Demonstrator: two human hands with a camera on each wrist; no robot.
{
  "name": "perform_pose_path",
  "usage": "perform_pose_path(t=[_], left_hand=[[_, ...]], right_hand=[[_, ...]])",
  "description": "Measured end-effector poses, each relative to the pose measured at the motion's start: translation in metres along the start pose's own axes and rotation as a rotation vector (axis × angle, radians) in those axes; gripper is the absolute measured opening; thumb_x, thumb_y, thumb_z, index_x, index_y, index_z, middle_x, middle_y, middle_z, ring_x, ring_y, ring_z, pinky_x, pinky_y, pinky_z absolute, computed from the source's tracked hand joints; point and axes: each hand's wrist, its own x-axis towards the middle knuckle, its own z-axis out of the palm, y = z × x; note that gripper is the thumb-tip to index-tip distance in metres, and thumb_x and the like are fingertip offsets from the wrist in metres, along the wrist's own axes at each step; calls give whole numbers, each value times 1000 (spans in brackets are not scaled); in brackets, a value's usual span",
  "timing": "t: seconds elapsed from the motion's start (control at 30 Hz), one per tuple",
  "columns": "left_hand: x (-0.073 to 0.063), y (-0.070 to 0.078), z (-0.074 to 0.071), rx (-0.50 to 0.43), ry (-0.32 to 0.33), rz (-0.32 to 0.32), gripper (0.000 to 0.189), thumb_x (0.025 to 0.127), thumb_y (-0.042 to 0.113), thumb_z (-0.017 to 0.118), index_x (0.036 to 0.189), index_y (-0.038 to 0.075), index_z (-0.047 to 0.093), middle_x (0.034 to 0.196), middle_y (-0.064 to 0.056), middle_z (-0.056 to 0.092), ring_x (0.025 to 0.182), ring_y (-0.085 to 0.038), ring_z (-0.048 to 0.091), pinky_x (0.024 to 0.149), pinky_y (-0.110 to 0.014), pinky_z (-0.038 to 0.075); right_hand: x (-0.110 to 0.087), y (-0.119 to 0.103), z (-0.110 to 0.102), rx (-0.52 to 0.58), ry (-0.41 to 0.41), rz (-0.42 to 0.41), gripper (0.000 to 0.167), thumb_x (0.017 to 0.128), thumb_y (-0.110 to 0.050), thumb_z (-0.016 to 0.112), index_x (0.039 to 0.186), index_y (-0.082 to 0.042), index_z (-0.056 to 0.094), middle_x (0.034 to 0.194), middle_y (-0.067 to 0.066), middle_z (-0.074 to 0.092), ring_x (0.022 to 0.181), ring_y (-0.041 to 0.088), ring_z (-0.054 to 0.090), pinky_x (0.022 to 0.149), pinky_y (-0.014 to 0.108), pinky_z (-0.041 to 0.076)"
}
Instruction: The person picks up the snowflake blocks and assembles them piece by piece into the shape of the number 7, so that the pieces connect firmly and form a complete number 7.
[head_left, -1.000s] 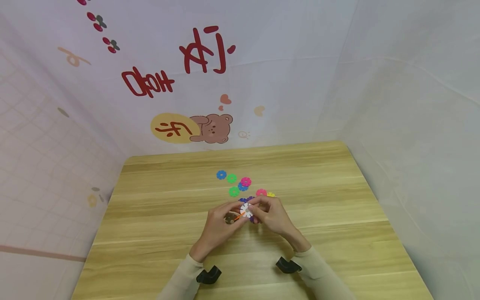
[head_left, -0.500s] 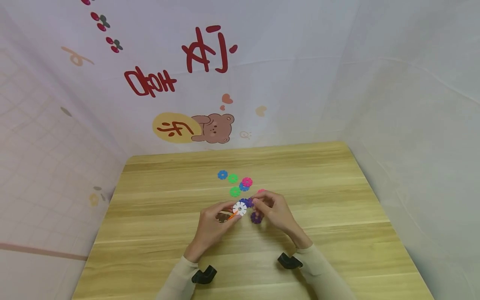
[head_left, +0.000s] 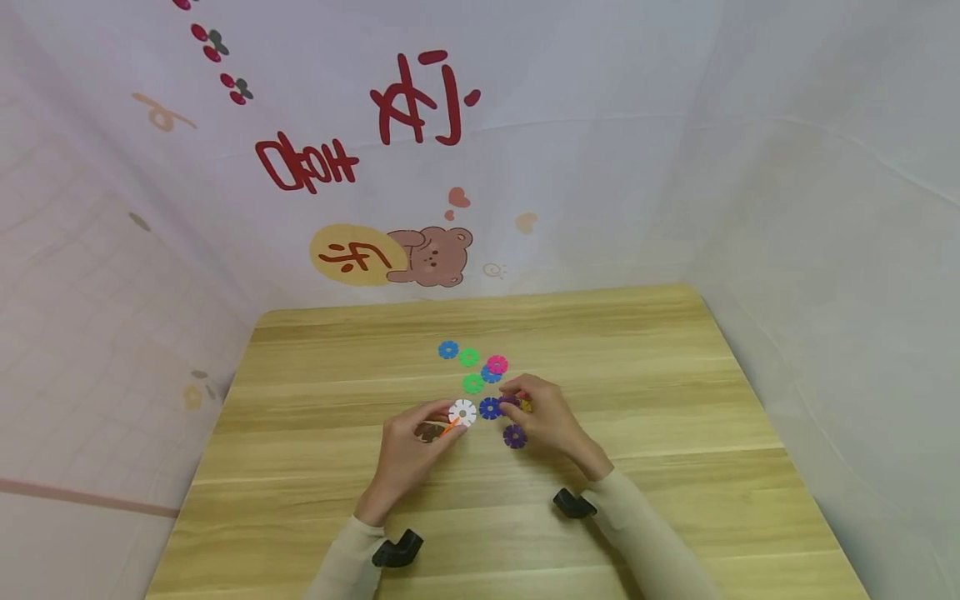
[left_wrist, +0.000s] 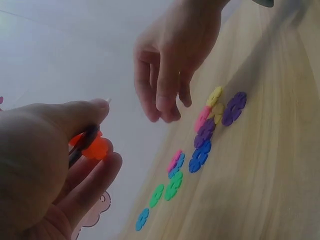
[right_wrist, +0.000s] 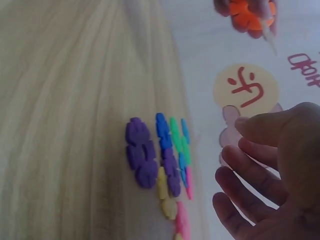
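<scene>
My left hand grips a small joined group of notched plastic discs: a white disc, an orange disc and a dark brownish disc. In the left wrist view the white one shows only as a thin edge beyond the thumb. My right hand hovers above the loose discs with relaxed, parted fingers and nothing between them. Beneath it lie a purple disc, partly hidden in the head view, and yellow and pink discs. Another purple disc and a dark blue disc lie left of that hand.
Farther back on the wooden table lie two green discs, a light blue disc, and a pink disc overlapping another light blue one. White printed curtains enclose the table's back and sides.
My right hand has come off the white disc and moved rightward over the loose discs. My left hand has drawn left with the joined discs, uncovering the dark blue disc and a purple one.
</scene>
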Motion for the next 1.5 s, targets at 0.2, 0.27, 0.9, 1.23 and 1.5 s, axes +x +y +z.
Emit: perform_pose_path(t=[0.2,0.27,0.9,1.23,1.5], left_hand=[[0,-2,-3,6,5,1,42,90,5,96,129,6,82,112,-11,87,93,-21,85,77,-24,71],[0,-2,-3,3,7,1,42,90,4,96,129,6,82,112,-11,88,93,-21,85,77,-23,70],[-1,-2,-4,-9,-10,-14,41,91,5,95,129,6,82,112,-10,87,92,-19,85,76,-22,69],[0,0,-4,-22,-16,-15,40,91,6,96,129,6,82,111,-11,88,90,-13,83,73,-22,69],[-1,0,-3,-12,-13,-9,39,91,6,95,128,6,83,109,-9,88,90,-12,83,73,-24,69]], right_hand=[[10,6,10,-84,-76,-28,32,96,-6,88,124,5,78,124,18,82,120,38,76,107,56,64],[12,6,14,-120,-104,-25,34,96,-7,89,125,5,78,126,18,82,125,39,74,114,57,61],[17,13,29,-364,-221,-4,37,100,-29,88,129,-7,79,139,18,67,134,43,60,119,63,49],[19,13,29,-334,-234,35,27,97,-21,90,118,-7,78,136,15,68,129,39,60,117,61,48],[21,13,27,-394,-227,45,36,95,-28,93,121,-6,79,126,12,69,121,35,61,105,52,50]])
